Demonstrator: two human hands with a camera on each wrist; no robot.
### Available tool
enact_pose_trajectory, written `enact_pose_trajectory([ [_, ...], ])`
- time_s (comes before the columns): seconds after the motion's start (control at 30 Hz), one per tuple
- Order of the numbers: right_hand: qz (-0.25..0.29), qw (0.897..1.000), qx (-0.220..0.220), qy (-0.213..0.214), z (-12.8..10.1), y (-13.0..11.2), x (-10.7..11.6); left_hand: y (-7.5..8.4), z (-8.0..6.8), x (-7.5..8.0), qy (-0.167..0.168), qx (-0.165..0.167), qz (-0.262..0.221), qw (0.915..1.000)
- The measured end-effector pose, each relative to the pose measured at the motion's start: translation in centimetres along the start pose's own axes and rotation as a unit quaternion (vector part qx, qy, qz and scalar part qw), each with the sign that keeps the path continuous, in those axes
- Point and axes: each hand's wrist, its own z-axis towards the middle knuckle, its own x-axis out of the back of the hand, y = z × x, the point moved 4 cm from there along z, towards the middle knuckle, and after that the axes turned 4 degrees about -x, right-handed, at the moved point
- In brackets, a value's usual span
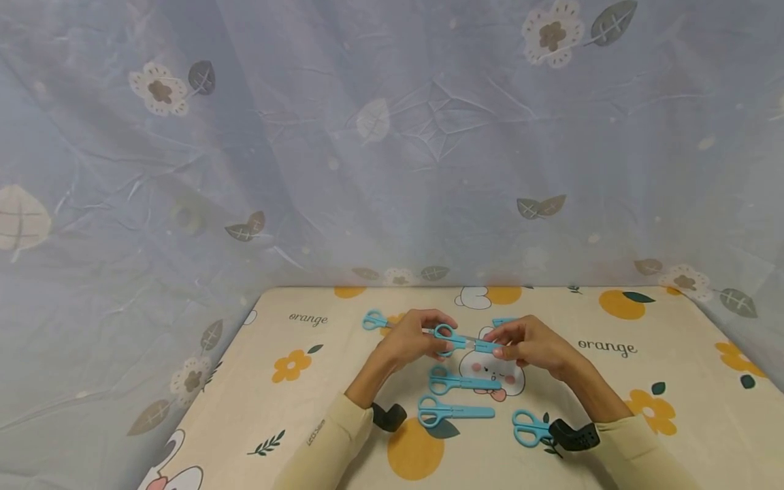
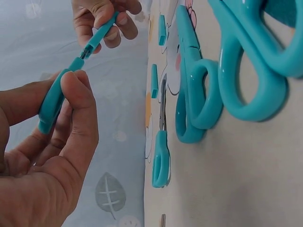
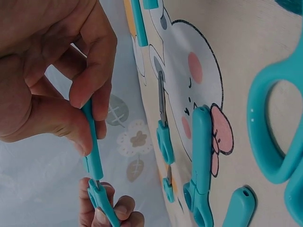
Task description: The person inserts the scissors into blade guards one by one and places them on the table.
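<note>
Left hand (image 1: 412,339) grasps scissors (image 2: 53,98); ahead of its fingertips, right hand (image 1: 534,344) pinches cover (image 3: 94,158); probably capping, needing straight push.

A floral curtain (image 1: 392,177) hangs behind an orange-print tablecloth (image 1: 343,354).

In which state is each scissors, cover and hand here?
Held scissors: blades partly covered
Held cover: partly on
Left hand: holding scissors
Right hand: pinching cover
Nearer covered scissors: cover fully on
Farther covered scissors: cover fully on
Far left scissors: blades bare
Scissors behind left hand: blades bare
Right-side scissors: blades hidden
Loose covers: off scissors
</note>
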Motion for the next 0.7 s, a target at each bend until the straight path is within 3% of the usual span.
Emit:
enact_pose_trajectory([
  [0.2, -0.006, 1.000, -0.006, 0.005, 0.09, -0.05, -0.09, -0.12, -0.01, -0.08, 0.007, 0.004, -0.007, 0.9999],
  [0.7, 0.018, 1.000, -0.022, -0.002, 0.00, 0.07, -0.52, 0.32, -0.17, -0.45, -0.019, -0.011, 0.008, 0.9997],
])
